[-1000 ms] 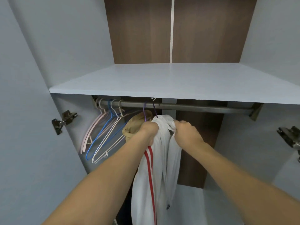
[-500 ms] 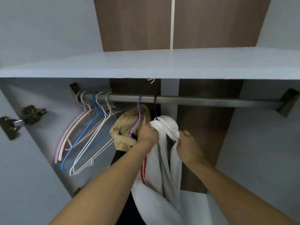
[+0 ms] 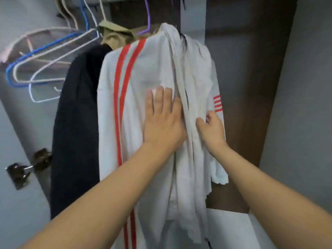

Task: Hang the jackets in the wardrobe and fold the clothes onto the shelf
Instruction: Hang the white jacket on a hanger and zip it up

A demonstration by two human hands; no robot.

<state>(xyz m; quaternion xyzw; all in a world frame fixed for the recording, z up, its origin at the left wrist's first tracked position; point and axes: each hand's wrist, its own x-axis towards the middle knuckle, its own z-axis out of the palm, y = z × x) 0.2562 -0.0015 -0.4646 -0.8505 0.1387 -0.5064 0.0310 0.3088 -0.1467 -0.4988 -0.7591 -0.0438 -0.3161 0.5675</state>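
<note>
A white jacket (image 3: 136,83) with red stripes hangs in the wardrobe from a dark hanger hook at the top. My left hand (image 3: 162,121) lies flat on its front panel, fingers spread, holding nothing. My right hand (image 3: 212,130) pinches the jacket's right front edge beside the zip. To the left hang a dark navy jacket (image 3: 75,123) and a tan garment (image 3: 115,36) on a purple hanger (image 3: 146,20).
Several empty wire hangers (image 3: 41,58), blue, white and pink, hang at the upper left. A metal door hinge (image 3: 23,171) sticks out at the left. The brown back panel (image 3: 242,87) and grey side wall (image 3: 305,105) lie to the right, a white ledge (image 3: 231,229) below.
The view has dropped from the shelf and rail to the jacket body. Both hands have left the collar by the hanger and moved down onto the jacket's front.
</note>
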